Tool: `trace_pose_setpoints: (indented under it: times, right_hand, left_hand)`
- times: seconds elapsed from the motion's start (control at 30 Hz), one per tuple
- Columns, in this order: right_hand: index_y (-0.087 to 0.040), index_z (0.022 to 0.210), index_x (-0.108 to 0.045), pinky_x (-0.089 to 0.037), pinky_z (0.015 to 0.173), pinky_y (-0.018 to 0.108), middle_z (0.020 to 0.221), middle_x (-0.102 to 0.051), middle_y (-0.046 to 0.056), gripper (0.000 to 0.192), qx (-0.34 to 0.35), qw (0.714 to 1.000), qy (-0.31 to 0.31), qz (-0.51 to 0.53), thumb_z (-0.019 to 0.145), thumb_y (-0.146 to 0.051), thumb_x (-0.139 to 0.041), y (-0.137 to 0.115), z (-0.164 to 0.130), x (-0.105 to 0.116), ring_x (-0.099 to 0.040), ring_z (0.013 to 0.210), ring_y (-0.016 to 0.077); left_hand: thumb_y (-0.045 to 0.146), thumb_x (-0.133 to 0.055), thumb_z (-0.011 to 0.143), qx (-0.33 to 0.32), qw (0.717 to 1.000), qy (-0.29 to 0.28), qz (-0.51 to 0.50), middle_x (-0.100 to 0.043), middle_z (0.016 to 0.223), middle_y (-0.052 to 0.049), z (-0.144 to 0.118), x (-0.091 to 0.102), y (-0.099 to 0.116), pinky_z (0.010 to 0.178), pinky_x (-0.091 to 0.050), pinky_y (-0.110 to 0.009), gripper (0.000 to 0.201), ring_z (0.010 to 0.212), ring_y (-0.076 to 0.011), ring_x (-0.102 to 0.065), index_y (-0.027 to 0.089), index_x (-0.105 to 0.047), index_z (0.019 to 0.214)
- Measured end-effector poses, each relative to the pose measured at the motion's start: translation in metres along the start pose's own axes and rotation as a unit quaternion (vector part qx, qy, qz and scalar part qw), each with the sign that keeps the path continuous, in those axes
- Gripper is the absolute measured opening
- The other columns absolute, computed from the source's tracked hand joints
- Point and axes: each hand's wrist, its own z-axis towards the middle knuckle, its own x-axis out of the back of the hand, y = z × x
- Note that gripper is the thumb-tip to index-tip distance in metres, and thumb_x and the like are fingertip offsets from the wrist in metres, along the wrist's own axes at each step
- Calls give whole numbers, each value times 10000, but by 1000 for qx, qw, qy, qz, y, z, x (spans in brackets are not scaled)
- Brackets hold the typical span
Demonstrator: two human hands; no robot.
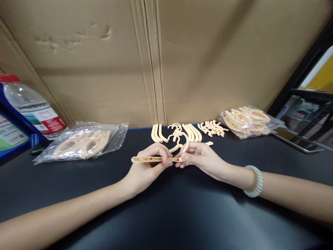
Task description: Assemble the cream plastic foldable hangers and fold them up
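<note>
Both forearms are bare, with no sleeve in view on either arm. The left hand (145, 168) wears no ring, watch or band. The right hand (201, 158) is likewise bare of rings, but its wrist, toward four o'clock from the hand, carries a pale, translucent spiral-coil band (253, 181), ridged like a telephone cord and sitting snug around the wrist.
</note>
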Motion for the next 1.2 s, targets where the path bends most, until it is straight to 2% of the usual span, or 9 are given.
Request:
trace_pose_setpoints:
  times: [0.33,0.53,0.8,1.0,1.2]
  right_hand:
    - [-161,766,-590,-548,617,267,703,-644,1,262,21,999,17,-47,767,-378,-736,0,-1,-4,-672,634,132]
    - [-154,758,-578,-543,625,264,736,-650,10,286,-4,1000,3,-22,737,-373,-761,0,0,-3,-681,649,139]
    - [-158,752,-573,-533,637,277,734,-657,13,274,-28,1000,1,6,727,-348,-770,-1,-1,-1,-688,659,153]
    - [-163,716,-559,-509,578,256,695,-632,1,260,-8,1000,3,-20,726,-340,-749,0,0,-2,-671,621,140]
    - [-176,720,-534,-479,523,248,613,-596,-27,197,11,997,34,-65,731,-271,-707,5,0,-5,-622,535,118]
  left_hand:
    - [183,-646,795,6,1000,-7,0,-578,746,-12,-2,-4,2,678,-516,-295,230,755,-172,-625,185,-512,609]
    - [207,-666,787,46,998,-9,-43,-540,724,9,-3,-5,3,650,-511,-275,227,732,-160,-626,186,-499,636]
    - [257,-660,792,53,998,-9,-42,-545,724,12,-2,-5,3,649,-512,-281,233,714,-155,-623,190,-484,655]
    - [255,-666,786,50,998,-8,-31,-537,733,8,-3,-5,4,639,-521,-280,234,724,-162,-628,191,-493,641]
    - [233,-681,775,55,997,-14,-50,-543,724,12,-5,-8,5,607,-504,-261,205,694,-148,-615,188,-517,661]
